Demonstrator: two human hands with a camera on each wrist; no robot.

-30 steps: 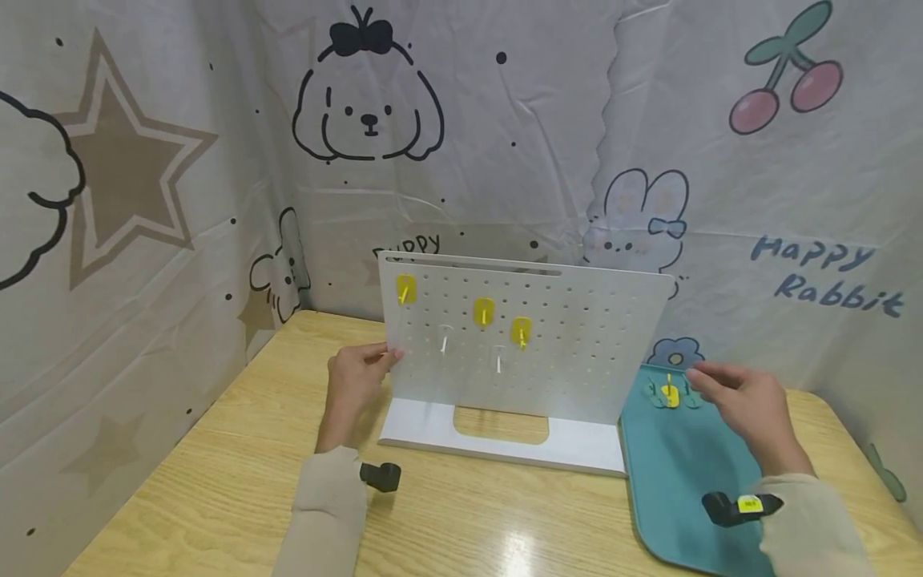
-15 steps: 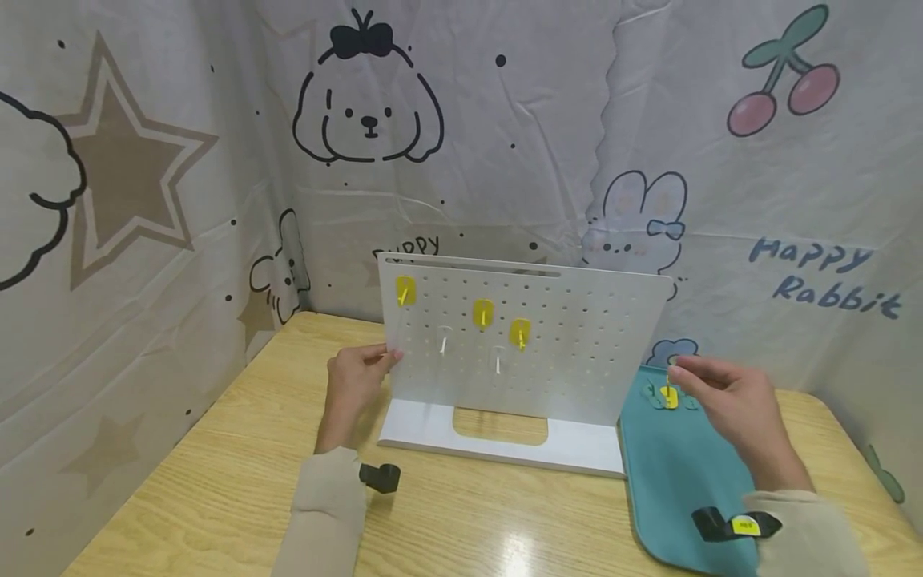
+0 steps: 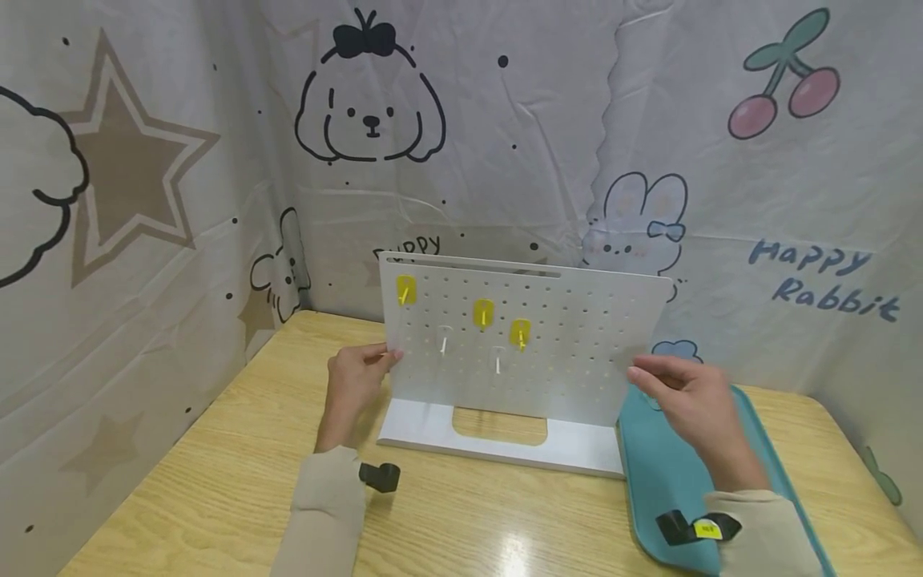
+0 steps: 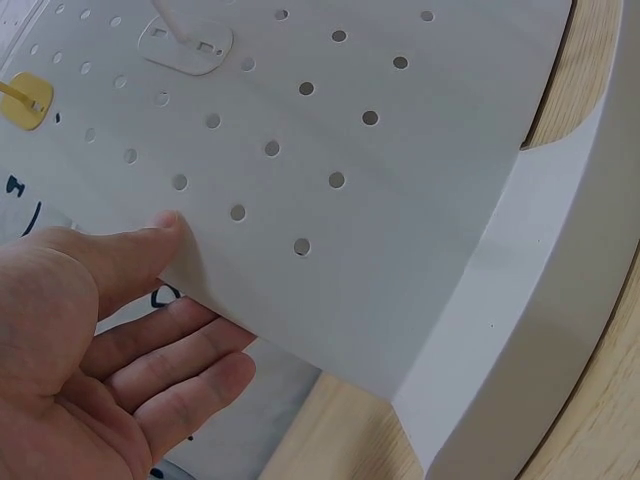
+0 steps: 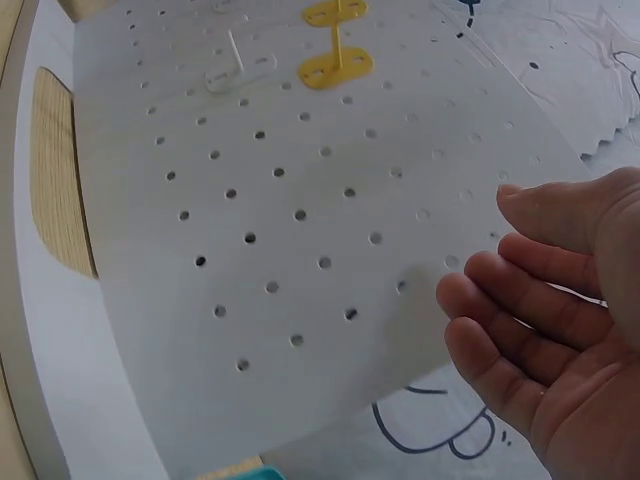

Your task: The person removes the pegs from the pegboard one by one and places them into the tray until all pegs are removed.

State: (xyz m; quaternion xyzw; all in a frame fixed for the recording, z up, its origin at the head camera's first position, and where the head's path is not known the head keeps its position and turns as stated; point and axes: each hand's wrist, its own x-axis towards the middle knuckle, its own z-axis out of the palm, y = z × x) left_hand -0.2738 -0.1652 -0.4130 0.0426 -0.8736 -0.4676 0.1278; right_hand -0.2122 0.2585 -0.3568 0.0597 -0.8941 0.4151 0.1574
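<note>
A white pegboard (image 3: 570,344) stands upright on a white base, three yellow hooks (image 3: 484,313) and two clear hooks (image 3: 444,341) mounted on its left half. At its left edge my left hand (image 3: 355,381) pinches the board; the left wrist view shows the thumb on the front face and the fingers (image 4: 190,365) around behind. My right hand (image 3: 688,401) is beside the board's right edge, over a teal tray (image 3: 678,489). Nothing shows between its loosely bent fingers (image 5: 520,320) in the right wrist view. This hand hides most of the hooks on the tray.
The base (image 3: 584,449) has a cut-out in the middle and sits on a wooden table (image 3: 433,513). Part of a green hook (image 3: 652,401) shows on the tray beside the right hand. A printed cloth (image 3: 534,144) hangs close behind the board and along the left.
My right hand has moved left from over the tray's hooks to the board's right edge, covering the yellow hook there. My left hand stays on the left edge.
</note>
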